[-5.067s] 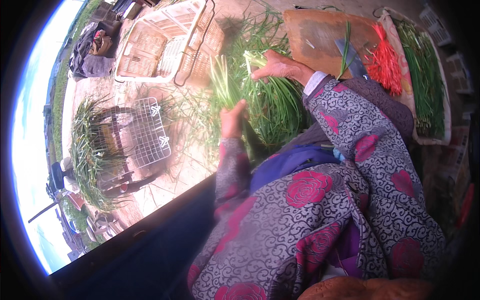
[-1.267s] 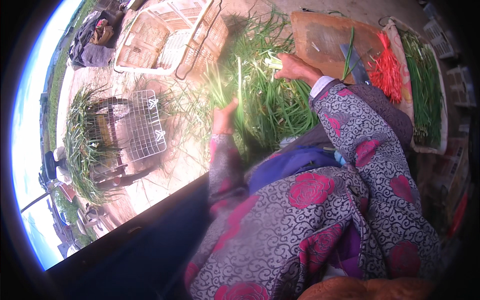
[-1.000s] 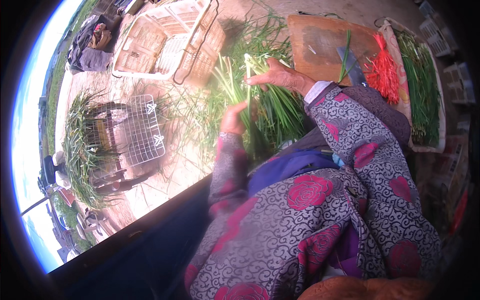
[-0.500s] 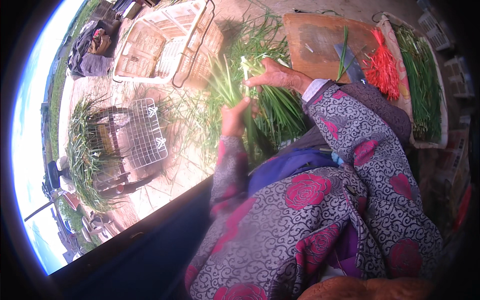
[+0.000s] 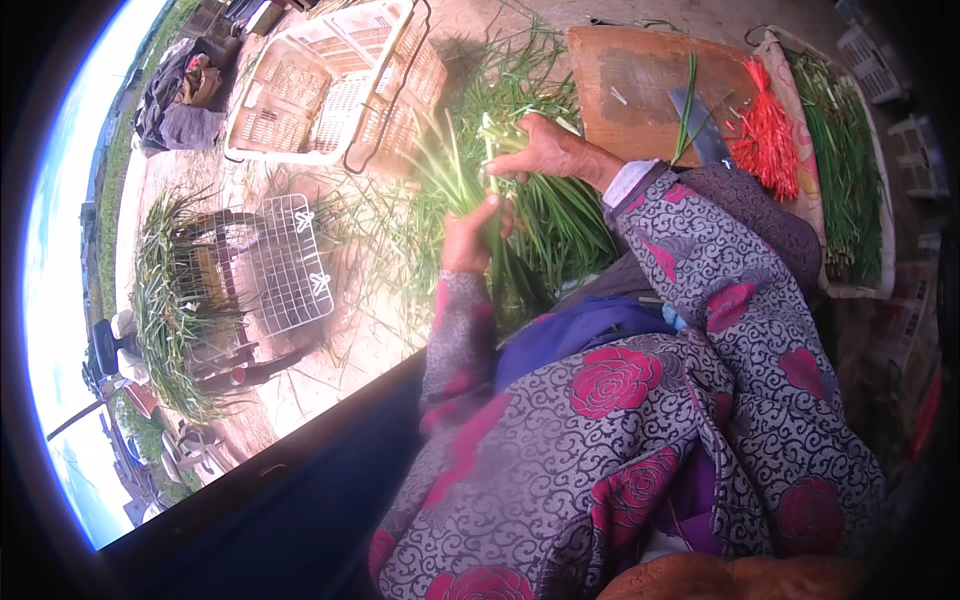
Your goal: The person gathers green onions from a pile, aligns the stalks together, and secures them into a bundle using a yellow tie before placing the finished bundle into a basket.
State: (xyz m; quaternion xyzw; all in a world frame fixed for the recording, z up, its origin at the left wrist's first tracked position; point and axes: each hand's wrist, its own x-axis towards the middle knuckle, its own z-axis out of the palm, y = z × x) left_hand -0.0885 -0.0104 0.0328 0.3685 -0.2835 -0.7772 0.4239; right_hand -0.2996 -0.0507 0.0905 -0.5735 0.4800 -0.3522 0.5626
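My left hand [image 5: 468, 238] is closed round a bunch of garlic chives [image 5: 455, 178], long green stalks whose pale ends fan upward. Just right of it, my right hand [image 5: 550, 150] pinches the pale ends of a few chive stalks between thumb and fingers. A loose heap of green chives [image 5: 565, 220] lies under and behind both hands, partly hidden by them. On the wooden board [image 5: 630, 75] at the right rest a flat metal blade [image 5: 700, 125] and a few green leaves. A bundle of red ties [image 5: 765, 135] sits at the board's right edge.
A cream plastic basket [image 5: 335, 95] stands tipped at the far left of the heap. Left of me is a white wire rack [image 5: 290, 265] with green trimmings [image 5: 175, 310] piled beside it. At far right, chives [image 5: 840, 150] lie in rows in a cloth-lined container.
Both hands keep nearly the same place and hold. The right hand has shifted very slightly left; nothing else visibly differs.
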